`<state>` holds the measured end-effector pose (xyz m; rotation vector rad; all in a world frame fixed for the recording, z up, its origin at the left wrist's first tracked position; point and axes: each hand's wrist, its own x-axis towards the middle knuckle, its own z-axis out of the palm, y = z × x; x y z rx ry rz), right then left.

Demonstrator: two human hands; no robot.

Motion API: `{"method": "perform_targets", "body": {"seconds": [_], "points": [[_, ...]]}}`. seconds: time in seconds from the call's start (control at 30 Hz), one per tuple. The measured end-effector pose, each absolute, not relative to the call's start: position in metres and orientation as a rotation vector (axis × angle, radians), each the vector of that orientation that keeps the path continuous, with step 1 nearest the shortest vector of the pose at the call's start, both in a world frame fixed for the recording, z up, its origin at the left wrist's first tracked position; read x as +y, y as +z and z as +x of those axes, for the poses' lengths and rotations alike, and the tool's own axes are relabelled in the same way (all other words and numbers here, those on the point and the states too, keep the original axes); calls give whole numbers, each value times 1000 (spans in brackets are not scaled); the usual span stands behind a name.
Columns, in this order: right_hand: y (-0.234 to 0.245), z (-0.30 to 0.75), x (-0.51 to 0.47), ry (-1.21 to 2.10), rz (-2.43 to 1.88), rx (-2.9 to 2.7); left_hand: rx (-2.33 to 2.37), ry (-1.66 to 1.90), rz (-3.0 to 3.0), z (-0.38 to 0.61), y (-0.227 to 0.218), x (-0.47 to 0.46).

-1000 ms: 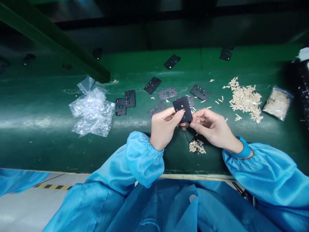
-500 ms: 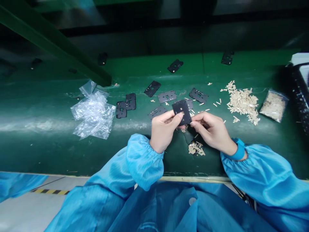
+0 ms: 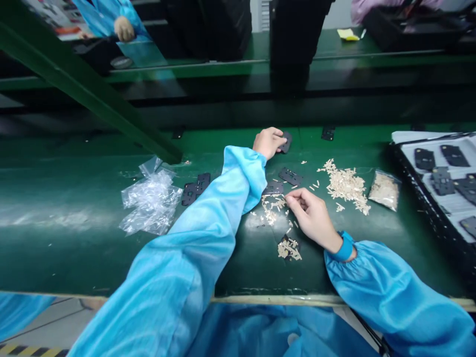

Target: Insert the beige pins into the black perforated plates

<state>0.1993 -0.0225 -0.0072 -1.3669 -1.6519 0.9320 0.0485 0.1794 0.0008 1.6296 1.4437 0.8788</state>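
Observation:
My left hand (image 3: 268, 143) is stretched out toward the back of the bench, its fingers closed on the edge of a thin black plastic plate (image 3: 286, 142). Thumb and fingertips of my right hand (image 3: 309, 216) are pinched together over a scatter of small beige strips (image 3: 270, 213); whether a strip is between them is too small to tell. Just beyond those fingertips lie a dark plate with cut-outs (image 3: 274, 188) and another black plate (image 3: 290, 176). Nearer to me, more beige strips (image 3: 288, 248) rest in a small heap on something black.
To the right are a large heap of beige strips (image 3: 346, 186), a filled clear bag (image 3: 385, 190) and a black-rimmed tray (image 3: 416, 198) of plates. Clear plastic bags (image 3: 151, 201) lie left, beside a green post (image 3: 111, 109). Another person's sleeve (image 3: 132, 20) shows across the bench.
My left hand has carried the black plate away from my right hand, toward the back of the bench. My right hand stays low, above the strips. The view has tilted up.

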Motion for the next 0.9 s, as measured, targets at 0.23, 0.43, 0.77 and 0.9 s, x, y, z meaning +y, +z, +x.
{"method": "perform_targets", "body": {"seconds": [0.23,0.43,0.77,0.9], "points": [[-8,198,-21,935,-1333,-1650,1823,222,2365,35,7,180],[-4,206,-19,1022,-1345,-1569,1848,394,2256,21,19,184],[19,241,-6,1336,-1209,-2226,1061,762,1263,-1,13,10],[21,235,-13,1352,-1028,-2396,935,690,1196,-2,1,-7]]}}
